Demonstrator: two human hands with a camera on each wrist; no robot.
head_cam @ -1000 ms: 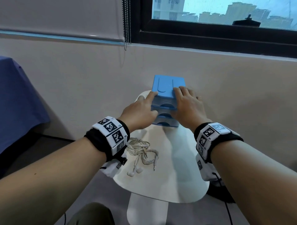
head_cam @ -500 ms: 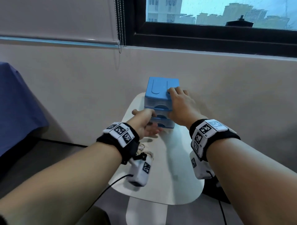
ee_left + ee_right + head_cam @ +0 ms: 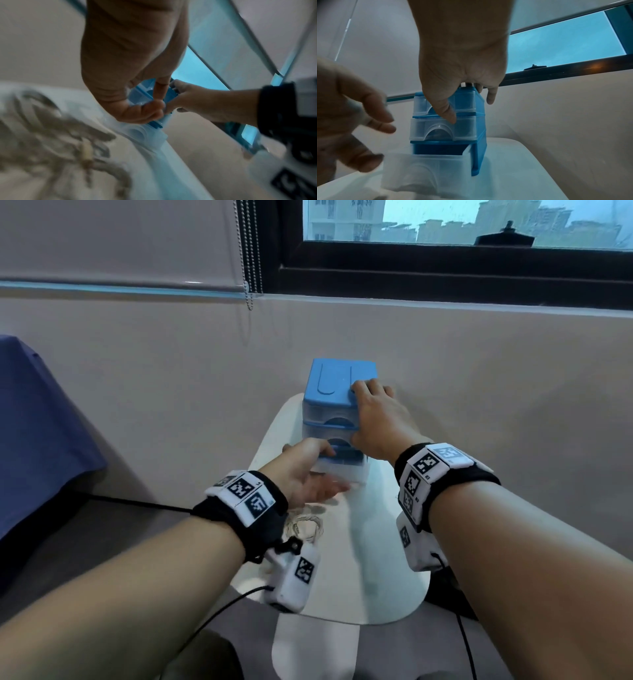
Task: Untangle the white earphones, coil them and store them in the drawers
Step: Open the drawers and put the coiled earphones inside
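Fingers [image 3: 322, 451] of the left hand [image 3: 305, 474] curl on the pulled-out bottom drawer [image 3: 426, 171]; right hand [image 3: 376, 419] lies flat, steadying the drawer unit [image 3: 339, 392]. White earphones [image 3: 305, 527], tangled on the bench [image 3: 376, 559] behind the left wrist, look light and limp; gather the loops, not one strand.

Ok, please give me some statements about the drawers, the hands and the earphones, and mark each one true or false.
1. The bottom drawer is pulled out. True.
2. The right hand rests on the blue drawer unit. True.
3. The white earphones lie inside a drawer. False: they lie on the white table.
4. The middle drawer is open. False: it is closed.
5. The left hand holds the earphones. False: it is at the bottom drawer.
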